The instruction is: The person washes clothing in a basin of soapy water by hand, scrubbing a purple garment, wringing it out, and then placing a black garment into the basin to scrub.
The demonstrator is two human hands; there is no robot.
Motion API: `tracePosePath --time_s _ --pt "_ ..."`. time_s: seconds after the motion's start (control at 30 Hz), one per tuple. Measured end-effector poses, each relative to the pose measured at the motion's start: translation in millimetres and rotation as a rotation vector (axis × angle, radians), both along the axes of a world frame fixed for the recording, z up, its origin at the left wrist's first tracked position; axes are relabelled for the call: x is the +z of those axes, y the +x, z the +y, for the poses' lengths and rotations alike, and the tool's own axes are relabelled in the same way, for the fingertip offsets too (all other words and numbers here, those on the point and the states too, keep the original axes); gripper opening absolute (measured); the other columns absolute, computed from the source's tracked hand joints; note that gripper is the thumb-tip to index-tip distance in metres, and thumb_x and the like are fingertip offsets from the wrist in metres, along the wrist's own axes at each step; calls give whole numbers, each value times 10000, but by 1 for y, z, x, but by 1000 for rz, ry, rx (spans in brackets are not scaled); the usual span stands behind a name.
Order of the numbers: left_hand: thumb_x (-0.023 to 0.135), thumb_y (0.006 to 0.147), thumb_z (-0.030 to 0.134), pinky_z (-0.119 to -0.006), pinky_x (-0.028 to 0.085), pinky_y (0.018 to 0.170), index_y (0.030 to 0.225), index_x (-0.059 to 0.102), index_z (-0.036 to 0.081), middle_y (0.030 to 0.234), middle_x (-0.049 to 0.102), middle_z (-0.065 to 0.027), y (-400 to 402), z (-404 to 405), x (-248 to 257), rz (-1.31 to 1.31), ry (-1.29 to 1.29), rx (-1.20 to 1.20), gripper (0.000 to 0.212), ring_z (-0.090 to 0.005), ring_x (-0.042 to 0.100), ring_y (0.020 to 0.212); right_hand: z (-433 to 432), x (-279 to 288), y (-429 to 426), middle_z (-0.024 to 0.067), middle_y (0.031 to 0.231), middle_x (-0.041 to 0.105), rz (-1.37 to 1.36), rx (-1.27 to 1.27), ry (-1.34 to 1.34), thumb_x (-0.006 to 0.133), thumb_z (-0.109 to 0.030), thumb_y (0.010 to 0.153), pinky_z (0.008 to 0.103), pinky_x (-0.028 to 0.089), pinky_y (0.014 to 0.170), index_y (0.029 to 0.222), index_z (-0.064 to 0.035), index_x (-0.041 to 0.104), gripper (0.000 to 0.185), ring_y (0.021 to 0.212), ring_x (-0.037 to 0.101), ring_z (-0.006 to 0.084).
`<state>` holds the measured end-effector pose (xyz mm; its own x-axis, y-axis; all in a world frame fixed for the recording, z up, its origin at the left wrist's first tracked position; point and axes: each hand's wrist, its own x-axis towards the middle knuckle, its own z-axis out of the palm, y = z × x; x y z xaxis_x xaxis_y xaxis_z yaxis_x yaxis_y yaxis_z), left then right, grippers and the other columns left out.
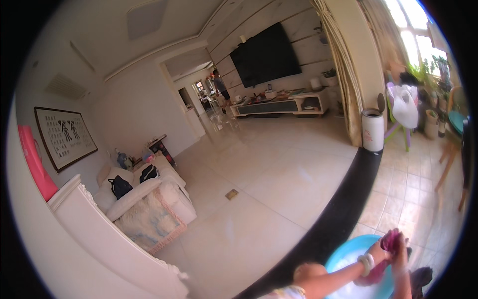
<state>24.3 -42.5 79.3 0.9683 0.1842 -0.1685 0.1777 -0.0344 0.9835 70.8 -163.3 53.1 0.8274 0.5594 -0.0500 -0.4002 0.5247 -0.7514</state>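
Note:
At the lower right, a light-blue plastic basin [338, 252] with whitish, sudsy-looking water stands on the floor. Above it, my left hand [380, 252] and my right hand [400, 251] are both closed on a dark pink cloth [390, 241]. Part of the cloth hangs down into the basin. A pale bangle [368, 263] circles my left wrist. The fingers partly overlap the bunched cloth, so its shape is hidden.
A black floor strip [336, 207] runs beside the basin. Beyond are a white lidded bin [372, 130], a chair with a white plastic bag [405, 108], a sofa [175, 198] and a TV cabinet [269, 107]. Another person [221, 88] stands far back.

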Motion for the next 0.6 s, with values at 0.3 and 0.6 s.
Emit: tracePosePath --time_s 0.3,0.6 --pt "655 652 248 -314 403 870 1187 355 -13 1055 546 -216 -13 -14 -33 59 50 -42 666 -315 538 993 6 -58 -3 40 937 535 120 -205 -13 501 -383 849 275 443 777 1098 -93 449 385 847 540 159" --pt "632 685 270 -330 405 861 1173 353 -6 1045 547 -221 -20 -19 -42 51 109 -67 626 -330 539 982 10 -63 -8 48 891 533 198 -309 -45 504 -384 843 273 451 742 1054 -78 471 374 823 536 160"
